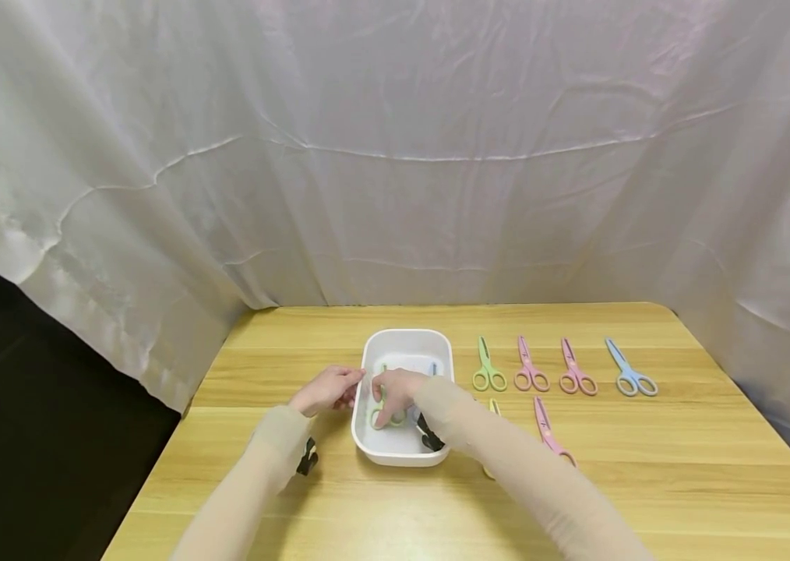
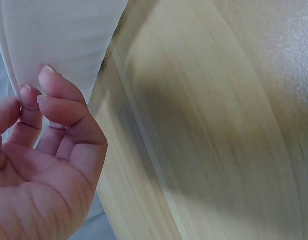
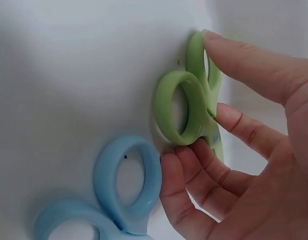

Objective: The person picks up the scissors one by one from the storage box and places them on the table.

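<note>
A white plastic bin [image 1: 402,460] stands on the table. My left hand [image 1: 329,389] is at its left side; in the left wrist view the thumb and a finger pinch the bin's rim. My right hand [image 1: 398,391] reaches down into the bin and grips green scissors [image 3: 164,110]. The thumb touches one handle loop while the other fingers curl about the handles and pivot. Beside them in the bin lie blue scissors [image 3: 104,180], loops close to the right fingertips. The right hand partly hides both pairs in the head view.
Right of the bin, a back row holds green scissors [image 1: 484,362], two pink scissors [image 1: 525,362] and blue scissors [image 1: 625,366]. Nearer lie another pink pair [image 1: 544,421] and a yellowish pair [image 1: 494,406], partly covered by the right forearm. A pale curtain [image 1: 395,218] hangs behind the table.
</note>
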`<state>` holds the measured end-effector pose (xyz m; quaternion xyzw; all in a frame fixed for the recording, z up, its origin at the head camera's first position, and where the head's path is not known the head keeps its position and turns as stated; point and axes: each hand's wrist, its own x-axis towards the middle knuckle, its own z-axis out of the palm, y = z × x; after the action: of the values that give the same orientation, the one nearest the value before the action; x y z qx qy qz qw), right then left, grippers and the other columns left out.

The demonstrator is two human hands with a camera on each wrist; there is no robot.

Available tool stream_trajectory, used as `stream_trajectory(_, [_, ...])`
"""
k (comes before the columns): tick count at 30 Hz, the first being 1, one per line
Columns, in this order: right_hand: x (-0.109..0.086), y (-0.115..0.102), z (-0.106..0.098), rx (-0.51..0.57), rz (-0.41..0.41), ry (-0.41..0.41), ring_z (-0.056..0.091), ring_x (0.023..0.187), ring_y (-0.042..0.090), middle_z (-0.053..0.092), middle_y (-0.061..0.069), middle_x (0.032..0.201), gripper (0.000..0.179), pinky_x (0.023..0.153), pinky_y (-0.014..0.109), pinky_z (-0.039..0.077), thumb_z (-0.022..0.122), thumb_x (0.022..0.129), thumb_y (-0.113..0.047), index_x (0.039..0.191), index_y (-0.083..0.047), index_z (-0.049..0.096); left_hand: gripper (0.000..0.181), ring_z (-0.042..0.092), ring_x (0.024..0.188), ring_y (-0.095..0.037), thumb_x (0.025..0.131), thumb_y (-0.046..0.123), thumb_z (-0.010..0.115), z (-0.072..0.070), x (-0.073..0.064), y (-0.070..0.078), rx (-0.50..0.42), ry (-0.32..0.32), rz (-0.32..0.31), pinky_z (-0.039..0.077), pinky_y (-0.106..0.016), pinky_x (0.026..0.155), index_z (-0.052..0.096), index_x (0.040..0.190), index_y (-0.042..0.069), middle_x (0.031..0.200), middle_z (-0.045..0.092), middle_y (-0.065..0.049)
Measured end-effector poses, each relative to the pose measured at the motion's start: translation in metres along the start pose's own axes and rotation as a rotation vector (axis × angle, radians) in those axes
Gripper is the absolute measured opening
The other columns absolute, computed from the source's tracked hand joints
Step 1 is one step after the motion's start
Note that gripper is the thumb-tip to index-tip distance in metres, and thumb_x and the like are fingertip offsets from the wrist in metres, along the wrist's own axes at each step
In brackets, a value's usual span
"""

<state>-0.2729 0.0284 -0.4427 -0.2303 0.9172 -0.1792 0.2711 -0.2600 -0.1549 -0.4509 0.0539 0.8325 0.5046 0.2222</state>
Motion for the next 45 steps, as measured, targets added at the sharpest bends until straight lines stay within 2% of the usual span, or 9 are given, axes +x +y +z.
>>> stream_trajectory(4, [0.0007,0.0007,0.0009,0.001,-0.004,-0.017,0.051,0.077,0.012,0.057,-0.004,0.088,0.036,0.065,0.023,0.040,0.084,0.079,-0.027,0.104,-0.013,0.063,0.040,0.051,0.062,-0.008,0.108,0.027,0.041,0.0011,0.0006,-0.0016,0.004,0.002,0.001,0.039,-0.018,0.057,0.063,0.107,-0.006,0.068,0.055,0.005])
stream_trajectory(9, [0.0003,0.0007,0.0022,-0.013,0.008,-0.023,0.052,0.073,0.011,0.057,-0.005,0.084,0.030,0.063,0.023,0.040,0.085,0.076,-0.025,0.089,-0.018,0.058,0.039,0.052,0.064,-0.010,0.108,0.027,0.041,0.0024,0.0020,-0.0018,0.017,0.000,0.004,0.040,-0.019,0.057,0.064,0.105,-0.005,0.070,0.056,0.002])
stream_trajectory(13, [-0.0010,0.0001,0.0023,0.027,0.016,-0.027,0.052,0.069,0.011,0.056,-0.005,0.076,0.033,0.061,0.023,0.040,0.085,0.076,-0.021,0.081,-0.019,0.053,0.039,0.052,0.064,-0.010,0.108,0.027,0.041,0.0032,0.0024,-0.0014,0.027,0.010,0.007,0.040,-0.019,0.057,0.064,0.104,-0.005,0.070,0.055,0.001])
stream_trajectory(24, [-0.0012,-0.0010,0.0038,0.115,0.037,-0.007,0.051,0.069,0.011,0.056,-0.004,0.075,0.034,0.061,0.023,0.041,0.086,0.072,-0.012,0.081,-0.016,0.053,0.040,0.053,0.063,-0.009,0.108,0.026,0.042,0.0034,0.0034,-0.0046,0.010,0.007,0.003,0.042,-0.019,0.058,0.064,0.109,-0.007,0.069,0.056,0.005])
stream_trajectory(27, [-0.0008,-0.0014,0.0026,0.140,0.036,0.002,0.051,0.071,0.012,0.055,-0.004,0.077,0.033,0.063,0.024,0.040,0.085,0.073,-0.010,0.086,-0.014,0.055,0.040,0.053,0.064,-0.009,0.108,0.026,0.041,0.0021,0.0027,-0.0036,0.016,0.003,0.012,0.042,-0.019,0.059,0.064,0.108,-0.007,0.069,0.056,0.005])
stream_trajectory(31, [-0.0005,-0.0007,0.0013,0.196,0.037,-0.010,0.050,0.073,0.012,0.053,-0.003,0.080,0.042,0.062,0.023,0.040,0.083,0.075,-0.010,0.105,-0.010,0.054,0.040,0.053,0.064,-0.009,0.108,0.026,0.041,0.0016,0.0022,-0.0028,0.021,-0.005,0.012,0.043,-0.019,0.059,0.063,0.110,-0.007,0.070,0.056,0.004])
stream_trajectory(36, [-0.0009,0.0009,0.0001,0.302,0.067,-0.007,0.048,0.069,0.012,0.049,-0.001,0.081,0.060,0.060,0.022,0.040,0.079,0.082,-0.015,0.128,-0.011,0.041,0.040,0.053,0.063,-0.007,0.108,0.025,0.041,0.0015,0.0028,-0.0032,0.015,0.000,0.009,0.044,-0.018,0.059,0.063,0.112,-0.009,0.070,0.056,0.005])
stream_trajectory(41, [0.0006,0.0029,-0.0003,0.415,0.100,0.022,0.048,0.065,0.014,0.051,0.002,0.082,0.071,0.057,0.023,0.040,0.075,0.087,-0.018,0.142,-0.008,0.031,0.040,0.053,0.063,-0.007,0.108,0.024,0.041,0.0014,0.0019,-0.0022,0.018,0.010,0.018,0.044,-0.019,0.060,0.062,0.113,-0.009,0.071,0.057,0.005])
stream_trajectory(45, [0.0057,0.0058,0.0000,0.471,0.148,0.030,0.049,0.066,0.015,0.058,0.010,0.097,0.083,0.055,0.022,0.040,0.073,0.088,-0.019,0.151,-0.003,0.020,0.040,0.053,0.064,-0.007,0.108,0.024,0.041,0.0014,0.0010,-0.0012,0.023,0.013,0.022,0.045,-0.019,0.060,0.062,0.114,-0.010,0.072,0.057,0.004])
